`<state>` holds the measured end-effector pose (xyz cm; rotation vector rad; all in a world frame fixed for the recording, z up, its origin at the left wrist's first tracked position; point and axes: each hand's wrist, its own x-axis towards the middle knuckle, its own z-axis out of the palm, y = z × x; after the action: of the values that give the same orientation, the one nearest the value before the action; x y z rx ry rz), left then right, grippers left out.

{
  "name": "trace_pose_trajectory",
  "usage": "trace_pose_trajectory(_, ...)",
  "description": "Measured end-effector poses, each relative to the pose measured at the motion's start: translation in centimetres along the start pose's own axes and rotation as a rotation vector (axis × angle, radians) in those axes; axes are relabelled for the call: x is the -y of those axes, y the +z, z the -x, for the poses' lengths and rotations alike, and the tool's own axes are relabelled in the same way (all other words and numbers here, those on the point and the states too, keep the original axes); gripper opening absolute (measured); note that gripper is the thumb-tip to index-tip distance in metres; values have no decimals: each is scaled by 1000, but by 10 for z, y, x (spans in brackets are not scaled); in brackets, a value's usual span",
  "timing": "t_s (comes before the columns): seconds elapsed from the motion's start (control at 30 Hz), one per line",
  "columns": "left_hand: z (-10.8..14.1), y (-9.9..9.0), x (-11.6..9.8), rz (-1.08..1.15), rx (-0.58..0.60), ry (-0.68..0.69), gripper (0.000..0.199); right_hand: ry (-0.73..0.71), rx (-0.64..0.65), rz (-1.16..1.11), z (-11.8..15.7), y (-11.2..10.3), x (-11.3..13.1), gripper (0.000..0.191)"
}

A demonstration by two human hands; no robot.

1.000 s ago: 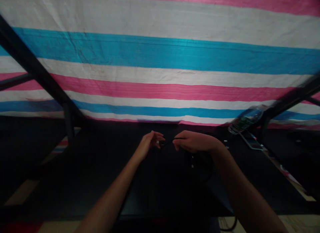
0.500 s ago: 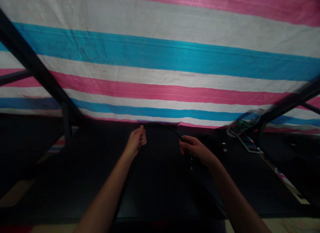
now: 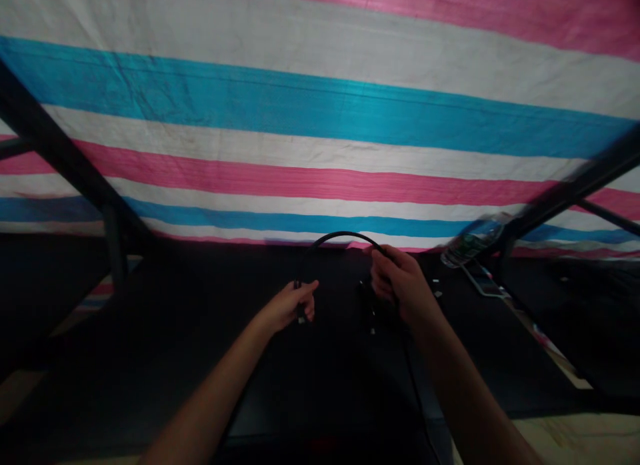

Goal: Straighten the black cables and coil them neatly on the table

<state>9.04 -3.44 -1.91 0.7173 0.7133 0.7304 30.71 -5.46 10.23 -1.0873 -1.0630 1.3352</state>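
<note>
A black cable (image 3: 345,234) arches between my two hands over the dark table. My left hand (image 3: 295,304) is closed around one end of it, where a plug with a metal tip (image 3: 301,316) pokes out below the fingers. Higher and to the right, my right hand (image 3: 400,275) grips the cable further along; from there it trails down toward the table's front edge. Just left of my right hand, another dark cable end with a small metal tip (image 3: 373,330) lies on the table.
Behind the black table (image 3: 200,358) hangs a striped plastic sheet (image 3: 320,185). At the right stand a clear plastic bottle (image 3: 473,242), lying tilted, and a phone (image 3: 484,282). Dark frame bars (image 3: 75,165) slant up on both sides. Small pale connectors (image 3: 437,293) lie near my right hand.
My left hand has come down and slightly right, now showing the plug. My right hand has risen and moved right, and the cable arch stands higher. The view has shifted a little.
</note>
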Motion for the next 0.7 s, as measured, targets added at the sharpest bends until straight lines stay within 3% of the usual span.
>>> trace_pose_trajectory(0.13,3,15,20,20,209,-236,57,109,143,-227,-21,40,31,19)
trace_pose_trajectory(0.3,-1,9,40,217,657,-532,56,199,247,-332,-46,89,27,14)
trace_pose_trajectory(0.5,-2,1,46,227,657,-571,51,250,292,-401,-66,113,15,19)
trace_pose_trajectory(0.7,9,6,22,91,663,-498,55,259,317,-319,-74,99,24,13)
